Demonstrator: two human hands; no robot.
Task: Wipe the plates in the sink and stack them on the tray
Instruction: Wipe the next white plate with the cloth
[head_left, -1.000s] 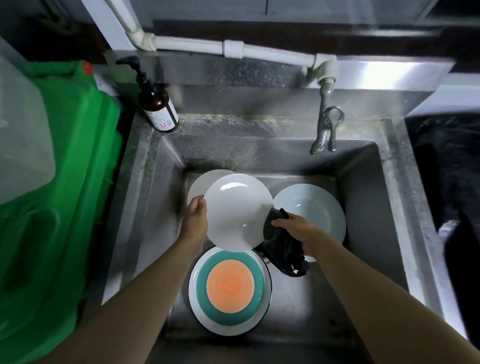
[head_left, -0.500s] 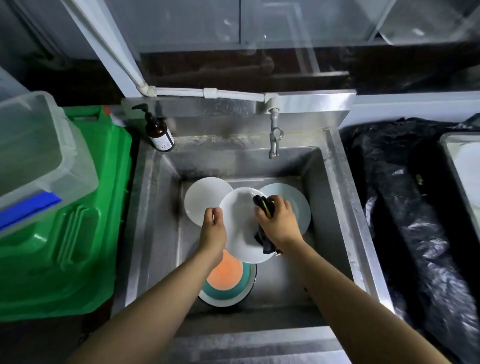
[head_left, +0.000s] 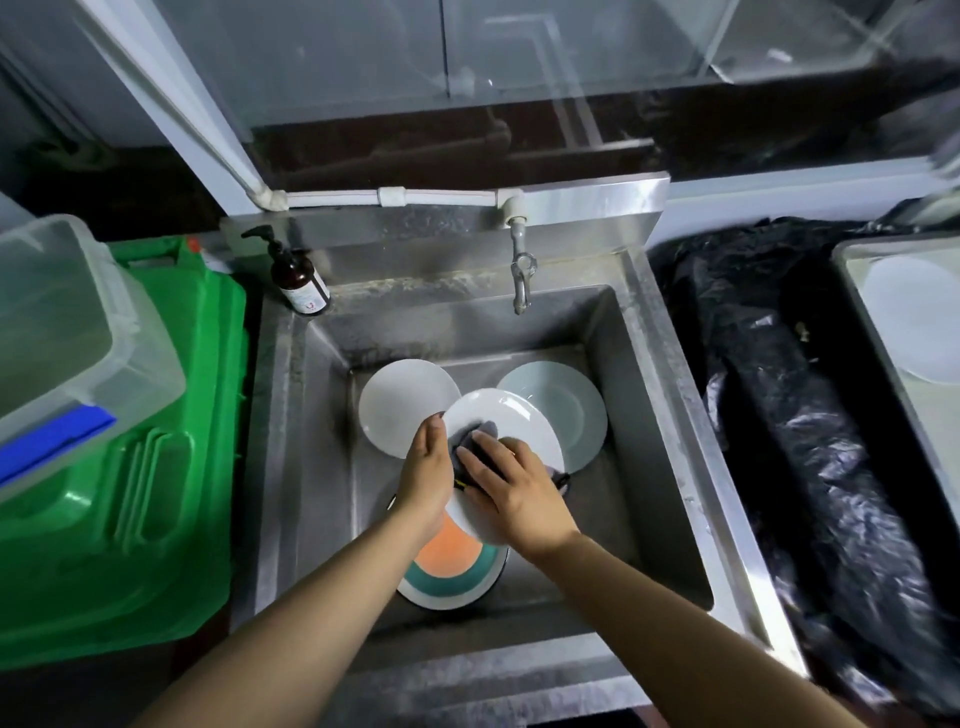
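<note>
Plates fill the steel sink (head_left: 291, 467): one white plate (head_left: 506, 415) is held up over the basin, tilted, with the left hand (head_left: 427, 470) gripping its left rim, fingers curled round the edge. The right hand (head_left: 511, 488) lies on the plate's face, fingers straight and close together, pressing a dark cloth (head_left: 470, 439) flat against it — the cloth bunches out past the fingertips. Below, on the sink floor, lie three more: a flat white plate (head_left: 402, 402) at the back left, a pale blue plate (head_left: 566, 410) at the back right, and a plate with an orange centre and teal ring (head_left: 452, 571) near the front, partly hidden by the held plate and the wrists. A tap (head_left: 520, 278) hangs over the back wall, and a brown pump bottle (head_left: 298, 278) stands at the back left corner. Left of the sink sits a green bin (head_left: 156, 467) with a clear tub (head_left: 67, 312) on it. To the right, past black plastic sheeting (head_left: 810, 415), a metal tray (head_left: 852, 270) holds one white plate (head_left: 914, 317).
</note>
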